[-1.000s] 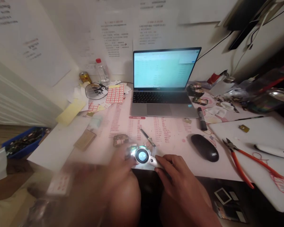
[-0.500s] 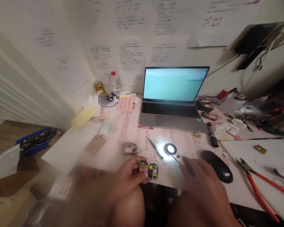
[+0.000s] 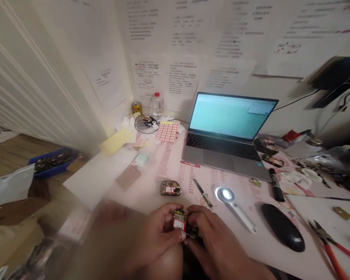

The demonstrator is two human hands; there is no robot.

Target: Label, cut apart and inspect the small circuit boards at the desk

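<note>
Both of my hands meet at the desk's front edge around a small circuit board (image 3: pixel 180 220) with a red label. My left hand (image 3: pixel 157 233) pinches its left side, fingers closed. The fingers of my right hand (image 3: pixel 210 237) are curled on its right side. A lit magnifier (image 3: pixel 233 204) with a white handle lies on the desk, just right of my hands and apart from them. Another small circuit board (image 3: pixel 170 188) rests on the desk above my hands, with a thin dark tool (image 3: pixel 202 193) beside it.
An open laptop (image 3: pixel 227 136) stands at the back. A black mouse (image 3: pixel 282 227) and a black marker (image 3: pixel 275 179) lie to the right, orange-handled pliers (image 3: pixel 329 243) farther right. Red label sheets (image 3: pixel 167 131), a bottle (image 3: pixel 156 105) and a can (image 3: pixel 137 107) sit far left; a blue bin (image 3: pixel 51 163) on the floor.
My right hand let go of the lit magnifier, which now lies on the desk, and moved left onto the small board. The view has swung left and up.
</note>
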